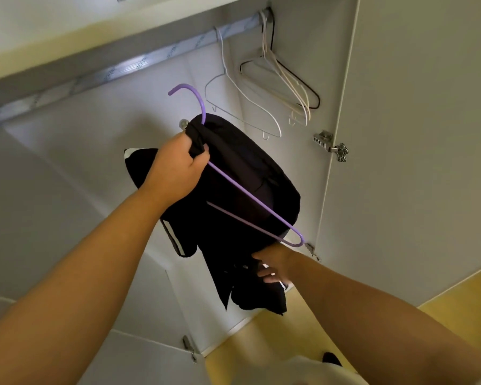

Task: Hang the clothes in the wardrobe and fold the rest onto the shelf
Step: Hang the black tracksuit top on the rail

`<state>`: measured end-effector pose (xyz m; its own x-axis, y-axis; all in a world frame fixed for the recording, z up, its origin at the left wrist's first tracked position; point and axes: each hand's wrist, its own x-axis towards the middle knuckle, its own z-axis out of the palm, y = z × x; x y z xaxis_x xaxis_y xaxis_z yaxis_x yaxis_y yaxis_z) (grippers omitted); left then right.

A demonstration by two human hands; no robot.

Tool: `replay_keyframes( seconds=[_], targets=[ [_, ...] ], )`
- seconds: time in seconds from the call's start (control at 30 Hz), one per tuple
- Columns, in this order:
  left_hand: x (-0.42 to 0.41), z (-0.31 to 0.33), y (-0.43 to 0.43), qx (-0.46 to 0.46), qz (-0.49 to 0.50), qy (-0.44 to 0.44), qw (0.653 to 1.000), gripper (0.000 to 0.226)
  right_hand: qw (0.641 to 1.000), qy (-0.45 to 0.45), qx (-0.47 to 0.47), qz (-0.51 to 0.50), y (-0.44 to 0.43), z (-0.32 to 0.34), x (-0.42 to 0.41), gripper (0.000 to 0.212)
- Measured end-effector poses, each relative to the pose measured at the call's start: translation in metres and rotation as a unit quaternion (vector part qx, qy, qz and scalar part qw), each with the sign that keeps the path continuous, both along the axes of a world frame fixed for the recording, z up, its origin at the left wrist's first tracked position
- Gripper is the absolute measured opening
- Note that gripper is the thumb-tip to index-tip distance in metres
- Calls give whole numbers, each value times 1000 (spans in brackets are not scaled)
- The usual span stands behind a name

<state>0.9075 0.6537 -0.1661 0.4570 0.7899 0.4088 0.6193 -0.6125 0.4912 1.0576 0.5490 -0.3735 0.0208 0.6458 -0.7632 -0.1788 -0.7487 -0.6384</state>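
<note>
Gripping the purple hanger by its neck plus a wad of black garment with the left hand, mid-frame, and pinching its loose hem below with the right hand. Probably best to tug it straight, then hook onto the rail upper left.

view: head-worn; faces: up into wardrobe; range: close

White wardrobe, yellow floor

Both arms reach upward, left grip clenched, right grip pinching.
</note>
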Motion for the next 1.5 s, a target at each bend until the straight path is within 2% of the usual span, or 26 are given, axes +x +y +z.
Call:
replay_keyframes(
  seconds=[0.1, 0.2, 0.23, 0.37, 0.43, 0.5, 0.53, 0.57, 0.6, 0.67, 0.73, 0.77, 0.83, 0.93, 1.0, 1.03, 1.1, 1.17, 1.2, 1.27, 1.33, 1.37, 1.43, 1.5],
  targets=[
    [-2, -6, 4, -21, 19, -1, 1000, 16, 998, -31, 26, -56, 5, 8, 9, 29],
    [-6, -15, 7, -49, 33, 2, 998, 18, 991, -66, 62, -94, 13, 25, 24, 16],
    [-7, -18, 8, -58, 39, 4, 998, 20, 989, -92, 73, -87, 16, 32, 30, 16],
    [-13, -24, 12, -78, 54, 25, 995, 24, 965, -226, 125, -44, 26, 57, 54, 38],
    [-14, -25, 12, -83, 51, 50, 994, 23, 962, -223, 145, -58, 30, 71, 63, 36],
    [-16, -26, 12, -88, 47, 71, 992, 22, 974, -150, 149, -77, 34, 86, 74, 23],
    [-17, -27, 13, -91, 48, 80, 991, 22, 981, -115, 146, -58, 35, 95, 78, 17],
    [-18, -28, 13, -96, 49, 90, 990, 22, 983, -104, 148, -12, 35, 104, 82, 20],
    [-19, -29, 14, -101, 51, 103, 988, 21, 978, -131, 152, 53, 36, 111, 86, 31],
    [-18, -31, 13, -107, 53, 134, 984, 21, 935, -256, 178, 166, 39, 126, 87, 42],
    [-16, -34, 11, -102, 52, 157, 981, 22, 879, -375, 228, 185, 43, 137, 82, 35],
    [-14, -35, 9, -91, 48, 166, 981, 20, 866, -389, 256, 180, 44, 143, 78, 31],
    [-10, -38, 3, -69, 28, 176, 982, 22, 871, -342, 306, 178, 44, 156, 72, 25],
    [1, -36, -10, -69, -44, 172, 982, 62, 884, -247, 343, 199, 45, 172, 59, 19],
    [10, -35, -19, -83, -74, 172, 979, 76, 885, -217, 359, 202, 45, 181, 50, 21],
    [14, -34, -22, -90, -69, 166, 980, 73, 889, -205, 358, 200, 46, 184, 46, 24],
    [15, -33, -22, -108, -32, 147, 983, 53, 898, -181, 340, 215, 47, 187, 43, 35],
    [12, -32, -18, -117, 9, 141, 983, 32, 890, -192, 317, 267, 46, 189, 45, 55],
    [9, -33, -15, -116, 24, 144, 982, 27, 871, -237, 305, 305, 46, 191, 47, 65],
    [3, -33, -11, -111, 41, 147, 982, 24, 795, -388, 274, 378, 47, 191, 52, 68],
    [1, -33, -8, -99, 44, 156, 982, 25, 721, -515, 234, 400, 51, 184, 58, 48],
    [1, -34, -7, -91, 44, 164, 981, 25, 709, -545, 209, 397, 53, 176, 62, 37],
    [0, -33, -4, -75, 46, 180, 980, 25, 721, -563, 169, 368, 54, 162, 68, 28],
    [-3, -33, 0, -66, 52, 195, 977, 24, 775, -534, 157, 300, 53, 151, 75, 27]
  ],
)
